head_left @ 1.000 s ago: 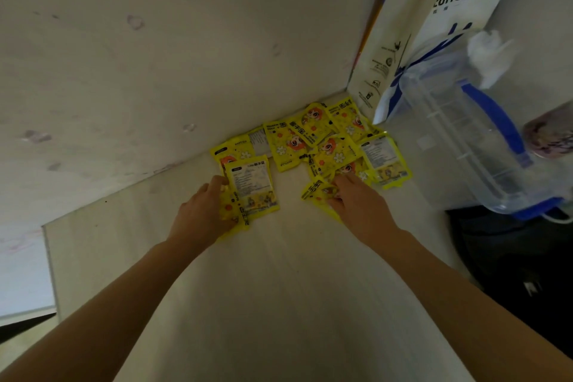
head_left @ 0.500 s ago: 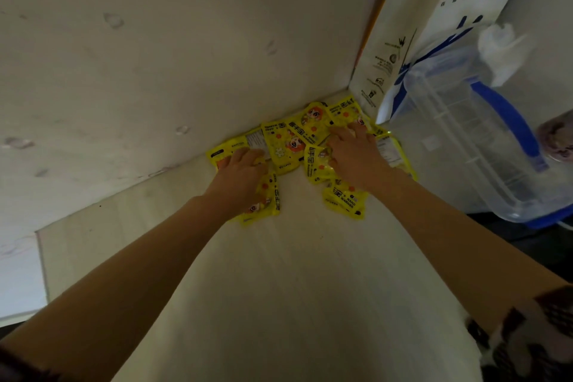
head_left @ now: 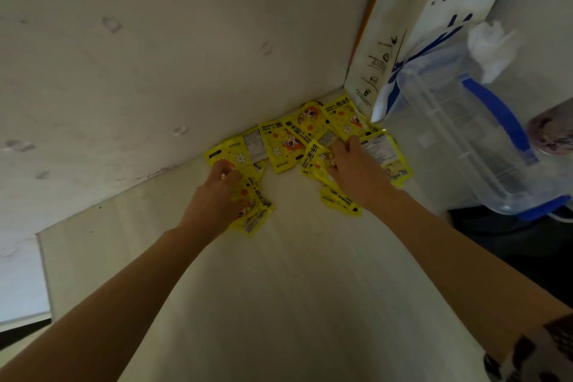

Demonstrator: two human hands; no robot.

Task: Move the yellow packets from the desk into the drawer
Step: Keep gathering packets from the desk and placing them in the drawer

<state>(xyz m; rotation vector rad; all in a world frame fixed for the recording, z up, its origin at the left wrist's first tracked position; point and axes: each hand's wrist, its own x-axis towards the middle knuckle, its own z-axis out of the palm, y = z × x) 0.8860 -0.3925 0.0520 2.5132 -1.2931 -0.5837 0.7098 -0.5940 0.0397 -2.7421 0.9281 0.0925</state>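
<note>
Desk (head_left: 279, 304) corner: yellow packets (head_left: 280, 146) overlap, long axes pointing variously.

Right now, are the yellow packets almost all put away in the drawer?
Not yet. Nothing looks put away: the yellow packets all lie spread on the desk by the wall, and no drawer is in view. The left hand and right hand are both pressed onto packets, seemingly gathering them. Lifting them and carrying them to the drawer is all left.

At the upper right of your frame, the white paper bag (head_left: 446, 9) reads "coffee". On one yellow packet (head_left: 339, 200) near the middle you can make out "AND WARMER"; other print is too small.
</note>
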